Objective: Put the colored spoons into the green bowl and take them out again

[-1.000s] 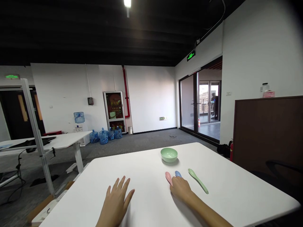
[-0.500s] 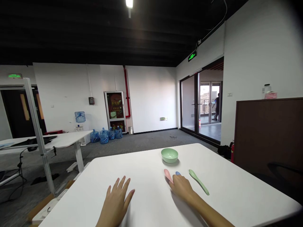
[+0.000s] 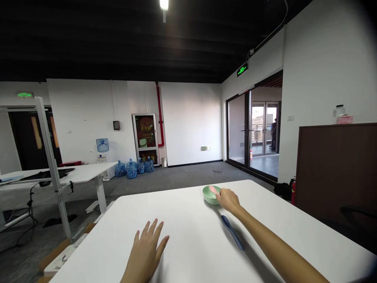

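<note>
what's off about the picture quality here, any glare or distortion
In the head view, the ceiling light glares white, the wide lens curves the white table, the corners darken, and the right arm throws a soft shadow across the tabletop.

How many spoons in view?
2. A pink spoon sits in the green bowl, its handle under the right hand. A blue spoon lies on the table near that arm. Another could be hidden under the hand or arm.
</note>
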### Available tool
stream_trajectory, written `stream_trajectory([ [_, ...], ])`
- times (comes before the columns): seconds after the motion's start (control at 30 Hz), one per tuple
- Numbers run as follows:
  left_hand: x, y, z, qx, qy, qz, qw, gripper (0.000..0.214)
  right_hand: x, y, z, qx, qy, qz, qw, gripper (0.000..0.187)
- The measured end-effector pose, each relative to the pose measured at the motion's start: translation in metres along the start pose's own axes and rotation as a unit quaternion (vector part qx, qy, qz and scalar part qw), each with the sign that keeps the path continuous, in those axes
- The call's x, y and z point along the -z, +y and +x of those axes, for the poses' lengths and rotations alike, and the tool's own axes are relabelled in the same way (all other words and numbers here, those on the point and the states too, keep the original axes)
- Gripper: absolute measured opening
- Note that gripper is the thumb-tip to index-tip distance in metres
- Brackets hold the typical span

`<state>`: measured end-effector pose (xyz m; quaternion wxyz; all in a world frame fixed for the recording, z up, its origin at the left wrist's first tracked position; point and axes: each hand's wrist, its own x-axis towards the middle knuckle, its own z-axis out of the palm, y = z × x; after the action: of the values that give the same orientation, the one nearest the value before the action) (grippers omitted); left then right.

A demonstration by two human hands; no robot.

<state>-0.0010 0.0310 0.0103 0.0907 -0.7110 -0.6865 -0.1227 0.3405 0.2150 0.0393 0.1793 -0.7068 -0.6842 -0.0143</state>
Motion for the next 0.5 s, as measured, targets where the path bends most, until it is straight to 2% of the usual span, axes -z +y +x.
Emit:
stream_trajectory([
  [0.2, -0.002, -0.001, 0.003, -0.002, -0.005, -0.002, 1.000, 0.056, -0.016, -0.001, 0.035, -0.026, -0.023, 0.010, 0.999, 0.059],
  [0.5, -0.006, -0.005, 0.007, 0.002, -0.013, -0.005, 1.000, 0.056, -0.045, 0.003, 0.068, -0.079, -0.046, 0.024, 0.996, 0.048],
])
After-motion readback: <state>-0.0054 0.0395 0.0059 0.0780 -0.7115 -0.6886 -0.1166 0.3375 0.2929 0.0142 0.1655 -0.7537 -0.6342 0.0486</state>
